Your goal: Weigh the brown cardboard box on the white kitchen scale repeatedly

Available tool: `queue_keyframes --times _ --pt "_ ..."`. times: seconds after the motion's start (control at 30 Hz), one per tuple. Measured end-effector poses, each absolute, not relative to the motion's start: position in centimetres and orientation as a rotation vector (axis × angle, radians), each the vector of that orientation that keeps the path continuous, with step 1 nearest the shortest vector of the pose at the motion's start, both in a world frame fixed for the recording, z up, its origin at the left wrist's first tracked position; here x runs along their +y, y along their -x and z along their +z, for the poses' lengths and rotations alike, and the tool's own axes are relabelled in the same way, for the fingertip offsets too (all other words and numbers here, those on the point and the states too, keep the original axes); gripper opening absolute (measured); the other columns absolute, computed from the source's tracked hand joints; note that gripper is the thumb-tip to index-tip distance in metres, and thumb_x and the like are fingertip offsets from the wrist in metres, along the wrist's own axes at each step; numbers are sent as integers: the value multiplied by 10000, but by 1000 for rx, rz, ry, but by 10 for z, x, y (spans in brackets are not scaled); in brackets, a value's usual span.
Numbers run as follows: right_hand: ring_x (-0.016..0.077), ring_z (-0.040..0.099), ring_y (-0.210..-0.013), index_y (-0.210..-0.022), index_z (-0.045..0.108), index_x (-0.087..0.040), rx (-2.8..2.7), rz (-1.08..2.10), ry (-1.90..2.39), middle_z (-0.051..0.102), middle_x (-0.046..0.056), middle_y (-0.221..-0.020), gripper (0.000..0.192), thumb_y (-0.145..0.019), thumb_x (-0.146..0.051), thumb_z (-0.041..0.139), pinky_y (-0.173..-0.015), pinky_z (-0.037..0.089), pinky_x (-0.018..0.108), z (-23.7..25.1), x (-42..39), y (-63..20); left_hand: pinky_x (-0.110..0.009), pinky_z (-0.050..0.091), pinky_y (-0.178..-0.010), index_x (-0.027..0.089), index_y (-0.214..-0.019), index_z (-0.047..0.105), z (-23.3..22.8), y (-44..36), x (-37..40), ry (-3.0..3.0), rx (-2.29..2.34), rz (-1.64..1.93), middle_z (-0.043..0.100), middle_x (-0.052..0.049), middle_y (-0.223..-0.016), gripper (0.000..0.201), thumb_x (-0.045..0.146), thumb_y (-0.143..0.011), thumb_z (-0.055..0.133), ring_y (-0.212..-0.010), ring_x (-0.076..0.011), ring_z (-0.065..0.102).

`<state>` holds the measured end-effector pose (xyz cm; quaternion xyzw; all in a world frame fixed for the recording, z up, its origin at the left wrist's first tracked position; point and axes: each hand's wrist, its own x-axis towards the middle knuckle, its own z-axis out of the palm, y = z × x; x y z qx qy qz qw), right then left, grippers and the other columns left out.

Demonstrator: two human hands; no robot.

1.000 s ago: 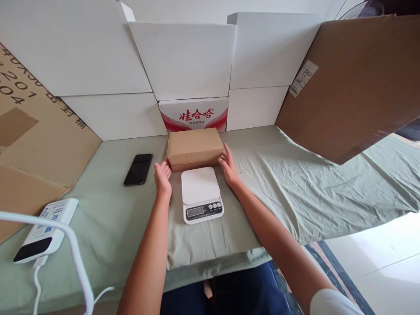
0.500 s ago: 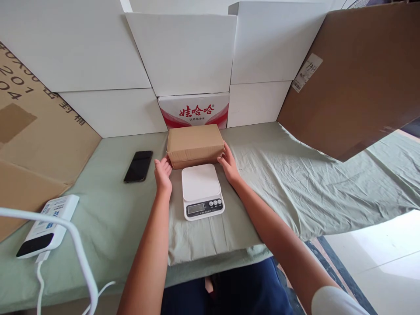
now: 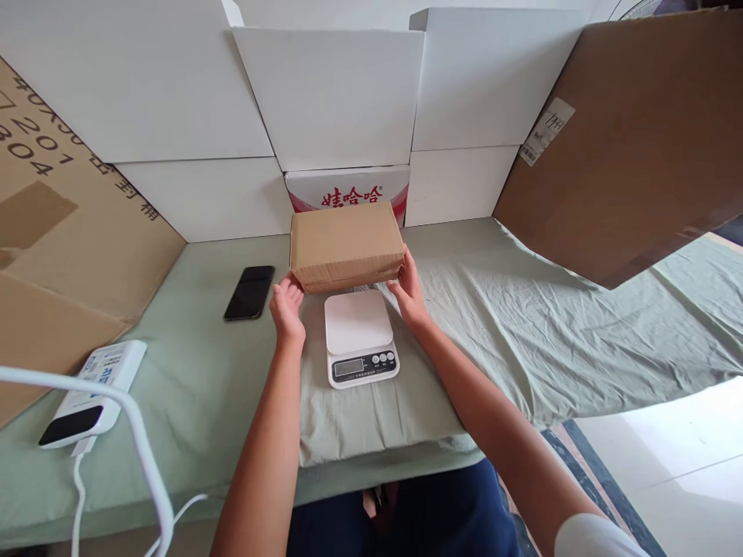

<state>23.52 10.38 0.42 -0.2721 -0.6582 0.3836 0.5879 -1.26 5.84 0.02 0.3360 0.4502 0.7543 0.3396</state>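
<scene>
A brown cardboard box is held between my two hands, raised a little behind the kitchen scale. My left hand supports its lower left corner, fingers tucked under the edge. At the lower right end, my right hand grips the box with the fingers along its side. Just in front stands the white kitchen scale, its square platform bare. The scale's dark display and round buttons face me; I cannot make out any reading.
A black phone lies left of my left hand. A white device with a cable sits at the left. White boxes wall off the back, and large brown cartons stand at both sides. A green cloth covers the table.
The cardboard box has risen off the cloth, tilted and come slightly nearer, covering more of the red-and-white carton behind. Both hands have moved with it. The scale has stayed put.
</scene>
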Motion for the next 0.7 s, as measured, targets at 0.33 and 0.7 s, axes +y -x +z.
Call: queue_keyframes --times 0.33,0.7 --pt "290 216 -1564 -1620 55 -308 -1581 796 779 181 76 -1696 964 -885 -711 532 -1281 226 505 22 80 -241 -443 470 -1044 179 -1197 686 11 -1 28 -874 1213 2038 688 -210 -1272 802 815 -723 566 -1239 -319 641" --pt "324 261 -1504 -1594 99 -379 -1568 837 833 228 71 -1626 842 -918 -609 545 -1250 246 577 -1 4 -265 -415 508 -988 197 -1157 695 -13 -23 -59 -912 1218 2059 729 -151 -1144 644 714 -782 612 -1142 -299 679"
